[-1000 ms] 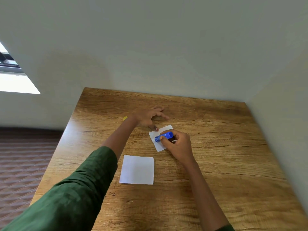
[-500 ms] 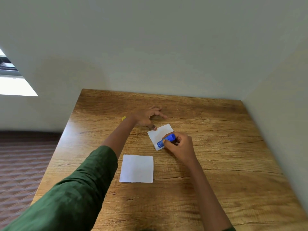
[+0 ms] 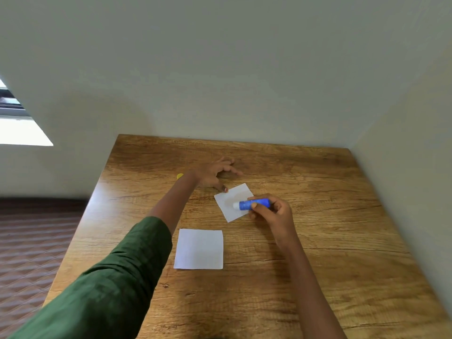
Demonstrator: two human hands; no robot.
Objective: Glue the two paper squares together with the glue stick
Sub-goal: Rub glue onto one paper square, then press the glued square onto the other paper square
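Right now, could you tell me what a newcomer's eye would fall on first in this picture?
The blue glue stick stands out, gripped in the right hand with its white tip on the far paper square midway across the table. The left hand presses one fingertip on that square's far-left edge, while the near paper square lies flat and apart, closer to the person.

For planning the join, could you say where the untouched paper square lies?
Head view: the untouched paper square lies on the table beside the left sleeve, nearer the person than the other square.
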